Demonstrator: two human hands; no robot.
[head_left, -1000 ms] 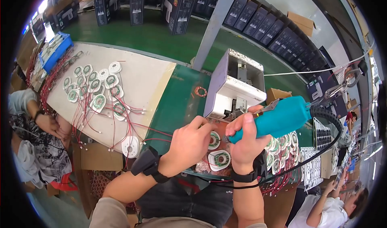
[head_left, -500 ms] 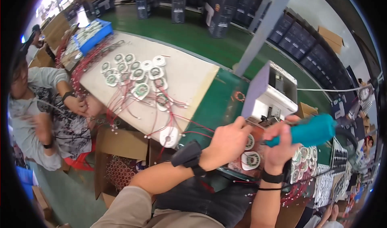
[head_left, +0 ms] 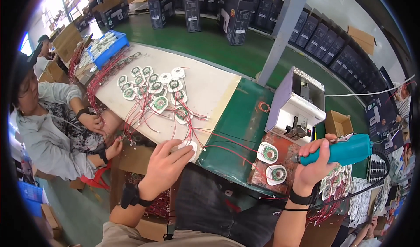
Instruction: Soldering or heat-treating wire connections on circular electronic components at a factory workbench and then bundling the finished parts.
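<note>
Left hand [head_left: 165, 163]: your fingers spread flat, resting on a white coil disc [head_left: 189, 147].
Right hand [head_left: 313, 161]: you grip the teal driver [head_left: 339, 150]; two discs [head_left: 267, 153] lie just left.

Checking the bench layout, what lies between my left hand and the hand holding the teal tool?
In the head view, green bench top crossed by thin red wires, then a round white coil disc, lie between left hand and right hand.

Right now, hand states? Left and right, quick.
Left hand: open, fingers spread flat on a white round coil disc at the table edge.
Right hand: closed around the teal power screwdriver.
</note>
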